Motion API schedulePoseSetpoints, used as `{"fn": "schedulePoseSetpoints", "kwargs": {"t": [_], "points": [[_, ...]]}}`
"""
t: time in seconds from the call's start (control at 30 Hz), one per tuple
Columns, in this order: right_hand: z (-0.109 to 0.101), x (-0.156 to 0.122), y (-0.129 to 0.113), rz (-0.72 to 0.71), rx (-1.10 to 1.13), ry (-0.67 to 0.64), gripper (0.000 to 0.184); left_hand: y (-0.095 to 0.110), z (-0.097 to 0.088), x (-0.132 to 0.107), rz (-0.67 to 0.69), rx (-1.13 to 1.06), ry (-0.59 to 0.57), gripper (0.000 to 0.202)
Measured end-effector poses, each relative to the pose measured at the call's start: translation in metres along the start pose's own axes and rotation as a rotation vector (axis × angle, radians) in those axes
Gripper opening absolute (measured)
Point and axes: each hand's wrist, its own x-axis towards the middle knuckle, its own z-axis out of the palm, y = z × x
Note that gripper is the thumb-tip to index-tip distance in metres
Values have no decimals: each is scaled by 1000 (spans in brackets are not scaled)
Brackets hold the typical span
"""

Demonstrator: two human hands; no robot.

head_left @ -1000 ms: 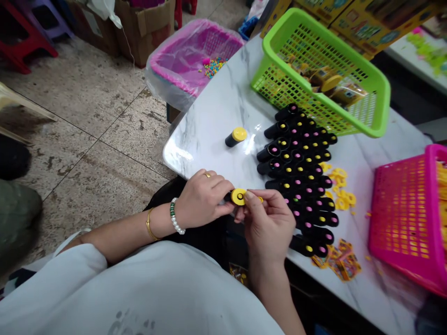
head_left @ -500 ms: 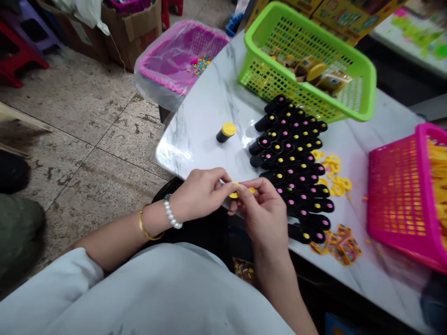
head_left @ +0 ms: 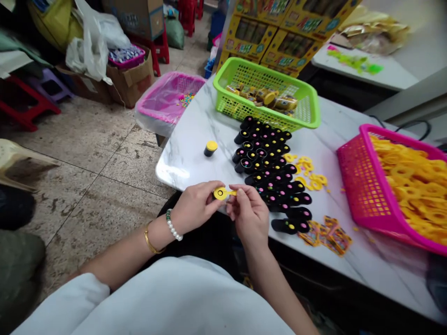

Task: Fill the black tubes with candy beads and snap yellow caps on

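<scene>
We hold the lid [head_left: 220, 193] at the near edge of the table [head_left: 186, 160], left hand [head_left: 194, 205] gripping its sides, right hand [head_left: 250, 211] pinching its tab [head_left: 232, 192]; we'd do best to steady the lid level and guide the tab lightly

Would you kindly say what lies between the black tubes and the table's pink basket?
Yellow pieces and, below them in the head view, printed orange pieces.

One green basket [head_left: 230, 107], dozens of black tubes [head_left: 268, 171]
</scene>
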Motion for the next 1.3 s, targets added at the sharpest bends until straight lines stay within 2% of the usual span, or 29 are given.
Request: {"fn": "schedulePoseSetpoints", "kwargs": {"t": [0.13, 0.27, 0.37, 0.47, 0.6, 0.7, 0.8, 0.9, 1.0, 1.07, 1.2, 1.23, 1.3], "points": [[-2, 3, -3, 68, 70, -44, 27, 1, -3, 3, -2, 11, -18, 26], [-6, 16, -14, 194, -15, -245, 37, 1, -8, 10, -60, -36, -112, 21], [-6, 23, -20, 221, -151, -351, 39, 0, -7, 14, -76, -48, -160, 16], [-3, 24, -20, 181, -308, -339, 35, 1, -4, 15, -102, -1, -183, 14], [5, 12, -20, 46, -517, -215, 29, 6, -2, 16, -111, 117, -211, 3], [0, -5, -29, -71, -579, -200, 37, 4, -9, 22, -84, 202, -208, 5], [-29, -20, -53, -188, -543, -175, 39, -8, -21, 38, -126, 309, -45, 21], [-77, -24, -83, -288, -563, 95, 34, -24, -29, 62, -185, 372, 55, 23], [-123, -21, -105, -260, -591, 359, 35, -36, -31, 85, -260, 408, 66, 29], [-145, -20, -110, -208, -585, 480, 35, -39, -30, 97, -318, 440, 67, 43], [-172, -22, -105, -129, -551, 542, 35, -40, -27, 116, -352, 540, 51, 74], [-177, -21, -103, -115, -554, 540, 36, -40, -26, 122, -336, 571, 29, 73], [-187, -16, -99, -111, -577, 541, 38, -41, -24, 135, -295, 640, -35, 60]]}}
